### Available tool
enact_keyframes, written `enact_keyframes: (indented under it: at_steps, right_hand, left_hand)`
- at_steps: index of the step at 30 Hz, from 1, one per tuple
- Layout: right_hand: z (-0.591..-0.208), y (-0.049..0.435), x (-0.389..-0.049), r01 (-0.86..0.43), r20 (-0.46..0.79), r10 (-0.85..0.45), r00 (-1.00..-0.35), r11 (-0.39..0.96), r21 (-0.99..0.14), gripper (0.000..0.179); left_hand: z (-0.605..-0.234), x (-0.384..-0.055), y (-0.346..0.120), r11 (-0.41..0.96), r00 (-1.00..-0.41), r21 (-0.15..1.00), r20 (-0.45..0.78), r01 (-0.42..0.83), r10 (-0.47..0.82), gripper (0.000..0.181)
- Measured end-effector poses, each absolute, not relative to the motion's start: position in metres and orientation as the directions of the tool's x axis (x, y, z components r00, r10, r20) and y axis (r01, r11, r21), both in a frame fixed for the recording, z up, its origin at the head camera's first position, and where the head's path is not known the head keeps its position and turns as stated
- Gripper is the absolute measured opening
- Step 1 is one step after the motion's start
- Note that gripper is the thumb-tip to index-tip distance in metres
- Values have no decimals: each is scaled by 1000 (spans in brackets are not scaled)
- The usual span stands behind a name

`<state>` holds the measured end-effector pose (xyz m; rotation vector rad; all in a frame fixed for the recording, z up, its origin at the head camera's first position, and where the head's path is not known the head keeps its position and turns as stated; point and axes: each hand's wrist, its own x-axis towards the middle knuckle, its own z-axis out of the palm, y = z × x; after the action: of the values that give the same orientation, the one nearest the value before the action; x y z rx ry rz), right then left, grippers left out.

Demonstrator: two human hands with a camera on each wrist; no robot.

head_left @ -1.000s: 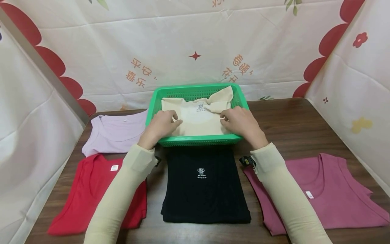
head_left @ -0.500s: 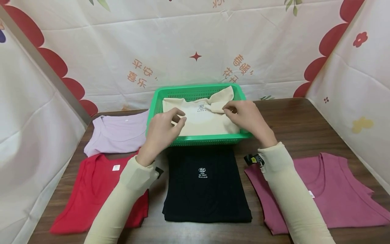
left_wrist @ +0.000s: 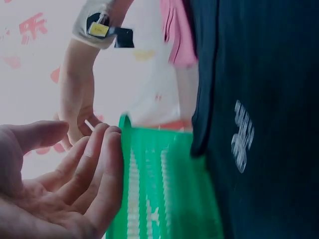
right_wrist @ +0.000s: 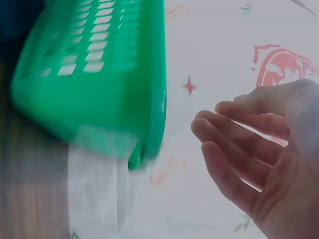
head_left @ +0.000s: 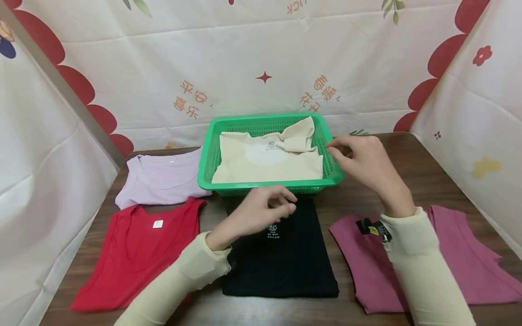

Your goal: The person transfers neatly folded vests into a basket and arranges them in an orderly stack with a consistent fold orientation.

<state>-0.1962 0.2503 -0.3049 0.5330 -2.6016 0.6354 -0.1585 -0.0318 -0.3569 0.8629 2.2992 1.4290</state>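
A cream folded garment [head_left: 236, 163] lies in the green plastic basket [head_left: 269, 184], its upper right corner bunched up. My left hand [head_left: 261, 210] hovers over the folded black garment [head_left: 285, 267], just in front of the basket, with fingers loosely bent and nothing in them. Beside the basket's right rim my right hand [head_left: 364, 158] is raised, fingers relaxed. In the right wrist view that hand [right_wrist: 249, 154] is apart from the basket [right_wrist: 99, 99]. The left wrist view has the left hand's fingers [left_wrist: 94, 174] near the basket's front rim.
On the wooden table [head_left: 261, 312], a red tank top [head_left: 142, 253] and a lilac top [head_left: 167, 174] lie at left. A mauve top [head_left: 461, 262] lies at right, partly under the right forearm. A printed cloth [head_left: 228, 59] hangs behind and along the sides.
Both hands have left the cream garment in the basket. The left hand has come toward the front and right, over the black garment; the right hand has moved right, past the basket's rim.
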Motion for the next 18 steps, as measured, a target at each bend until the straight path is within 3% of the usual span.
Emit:
enact_keyframes:
  at_steps: [7,12,15,18]
  right_hand:
    - [-311,307,-174,-368,397,-256,-881,899,-237,12]
    - [-314,364,-171,-237,86,-221,-971,932,-274,28]
    - [-322,400,-172,-149,-109,-196,-974,928,-342,42]
    - [-332,433,-170,-94,-209,-180,-961,925,-368,51]
  left_hand:
    - [-366,-140,-7,311,-685,918,-62,246,726,33]
    - [-373,-129,15,210,-632,977,-148,23,761,48]
    - [-377,-121,28,147,-604,979,-202,-140,771,54]
    - [-383,-113,40,136,-581,963,-251,-234,775,58]
